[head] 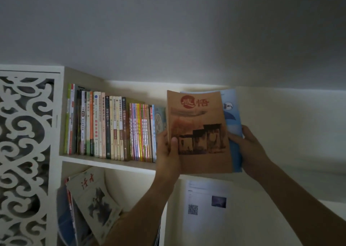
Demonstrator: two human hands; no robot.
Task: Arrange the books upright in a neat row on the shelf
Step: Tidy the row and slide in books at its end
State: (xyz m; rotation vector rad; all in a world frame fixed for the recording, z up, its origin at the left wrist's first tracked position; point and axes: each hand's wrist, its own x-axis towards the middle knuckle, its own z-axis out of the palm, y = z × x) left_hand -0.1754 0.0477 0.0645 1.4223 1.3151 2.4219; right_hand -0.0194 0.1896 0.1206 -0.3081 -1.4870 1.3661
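Partly, orange book (198,131) hides blue book (232,118).

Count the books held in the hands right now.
2 visible: a tan book in front, gripped by the left hand, and a blue book behind it at the right hand. More may be hidden between.

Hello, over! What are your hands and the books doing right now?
Left hand and right hand both gripping a brown paperback book with a blue book behind it. Held upright beside the row of upright books on the white shelf. Nothing blocking.
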